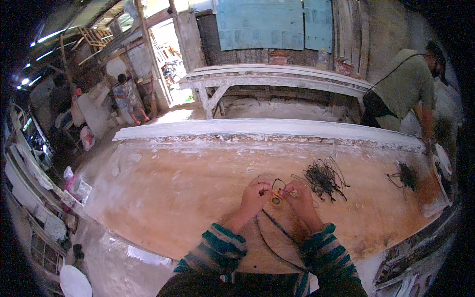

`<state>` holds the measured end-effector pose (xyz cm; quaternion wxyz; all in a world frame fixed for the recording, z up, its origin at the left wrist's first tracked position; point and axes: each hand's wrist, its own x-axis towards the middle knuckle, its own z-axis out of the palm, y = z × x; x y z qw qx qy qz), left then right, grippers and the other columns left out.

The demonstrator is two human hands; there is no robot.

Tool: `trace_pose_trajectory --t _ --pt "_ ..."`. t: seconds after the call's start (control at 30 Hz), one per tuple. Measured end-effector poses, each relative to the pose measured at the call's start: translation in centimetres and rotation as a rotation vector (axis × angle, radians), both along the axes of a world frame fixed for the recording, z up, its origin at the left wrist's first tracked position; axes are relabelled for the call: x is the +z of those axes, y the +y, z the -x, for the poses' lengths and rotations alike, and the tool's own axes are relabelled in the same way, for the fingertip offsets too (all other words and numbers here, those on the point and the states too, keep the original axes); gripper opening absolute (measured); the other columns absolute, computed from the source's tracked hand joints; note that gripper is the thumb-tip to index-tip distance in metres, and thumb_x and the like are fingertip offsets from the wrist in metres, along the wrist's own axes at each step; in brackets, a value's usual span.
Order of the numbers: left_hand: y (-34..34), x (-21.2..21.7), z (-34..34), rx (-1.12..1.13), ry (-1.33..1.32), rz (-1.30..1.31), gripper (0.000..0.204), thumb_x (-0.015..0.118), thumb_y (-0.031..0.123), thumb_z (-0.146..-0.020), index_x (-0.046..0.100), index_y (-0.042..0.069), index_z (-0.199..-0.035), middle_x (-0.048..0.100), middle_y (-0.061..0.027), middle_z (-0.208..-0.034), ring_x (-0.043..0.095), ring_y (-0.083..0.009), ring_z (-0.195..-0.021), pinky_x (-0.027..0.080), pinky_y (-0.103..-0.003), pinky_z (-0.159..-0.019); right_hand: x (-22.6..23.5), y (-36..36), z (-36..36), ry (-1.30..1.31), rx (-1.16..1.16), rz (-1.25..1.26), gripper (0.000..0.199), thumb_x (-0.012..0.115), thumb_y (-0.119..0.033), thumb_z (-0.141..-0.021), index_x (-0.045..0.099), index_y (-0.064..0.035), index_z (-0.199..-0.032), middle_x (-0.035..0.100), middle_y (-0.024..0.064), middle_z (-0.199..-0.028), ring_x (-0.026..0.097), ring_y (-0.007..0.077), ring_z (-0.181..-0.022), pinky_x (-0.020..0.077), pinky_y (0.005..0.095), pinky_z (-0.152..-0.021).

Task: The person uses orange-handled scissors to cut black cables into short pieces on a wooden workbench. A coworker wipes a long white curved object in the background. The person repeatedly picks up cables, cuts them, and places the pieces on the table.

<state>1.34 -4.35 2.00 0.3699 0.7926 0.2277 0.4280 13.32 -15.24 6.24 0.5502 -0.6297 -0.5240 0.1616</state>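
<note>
Above the wooden table, my left hand point(255, 194) and my right hand point(301, 199) are close together with fingers pinched. A thin dark cord point(278, 180) bends in a small loop between them, each hand holding one side. Just below the fingertips is a small orange-yellow ring-shaped piece point(276, 200); whether a finger grips it is hard to make out. A longer dark cord point(279, 226) runs from near my left hand down toward my body. Right of my right hand lies a tangled pile of dark cords point(324, 179).
The brown tabletop point(163, 183) has a raised white ledge point(267, 129) along its far side. A smaller dark cord bundle point(406, 175) lies at the right. A person point(410, 84) bends over at the far right; another point(127, 96) is at the back left. A white bench point(277, 74) stands behind.
</note>
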Motion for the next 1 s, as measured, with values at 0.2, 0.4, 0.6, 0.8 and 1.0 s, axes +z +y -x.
trace_pose_trajectory --t 0.2,0.4,0.6,0.8,1.0 --pt "-2.1 0.0 -0.9 -0.416 0.03 0.133 0.009 0.064 0.01 -0.075 0.059 0.002 -0.078 0.051 -0.0045 -0.091 0.051 -0.015 -0.083 0.043 -0.027 -0.07 -5.7 2.0 -4.1 -0.211 -0.245 -0.12 0.023 0.068 -0.008 -0.061 0.061 -0.0039 -0.083 0.058 0.0094 -0.066 0.055 0.0248 -0.067 0.0432 0.0359 -0.063" --pt "-3.6 -0.3 -1.2 -0.656 0.123 0.074 0.011 0.06 0.013 -0.079 0.055 0.004 -0.077 0.048 -0.0034 -0.088 0.048 -0.0155 -0.085 0.041 -0.028 -0.073 -6.0 2.3 -4.7 -0.128 -0.274 -0.154 0.015 0.068 -0.001 -0.064 0.054 -0.0042 -0.068 0.051 0.005 -0.065 0.051 0.0191 -0.066 0.0408 0.0302 -0.064" --pt "-4.1 1.5 -0.5 -0.702 0.085 0.109 0.014 0.057 0.015 -0.082 0.052 0.003 -0.078 0.044 -0.0013 -0.083 0.046 -0.0128 -0.082 0.04 -0.027 -0.071 -4.5 2.1 -3.8 -0.178 -0.183 -0.273 0.012 0.06 0.005 -0.067 0.056 -0.0029 -0.074 0.054 0.005 -0.077 0.052 0.016 -0.078 0.0414 0.0278 -0.07" --pt "-3.4 -0.1 0.0 -0.72 -0.07 1.026 0.008 0.059 0.015 -0.082 0.054 0.011 -0.077 0.045 0.0036 -0.078 0.046 -0.0073 -0.073 0.038 -0.021 -0.063 -3.6 1.9 -3.5 0.07 -0.095 -0.201 0.01 0.055 -0.001 -0.078 0.061 -0.003 -0.086 0.057 0.0039 -0.084 0.053 0.0143 -0.082 0.042 0.0264 -0.075" --pt "0.3 0.2 0.5 -0.263 -0.125 0.486 0.011 0.068 0.015 -0.073 0.059 0.008 -0.074 0.051 0.0019 -0.071 0.048 -0.0083 -0.064 0.038 -0.021 -0.058 -4.3 1.9 -3.9 0.222 -0.159 -0.103 0.01 0.06 -0.008 -0.079 0.062 -0.0022 -0.086 0.058 0.0029 -0.08 0.053 0.0125 -0.079 0.0415 0.0245 -0.073"
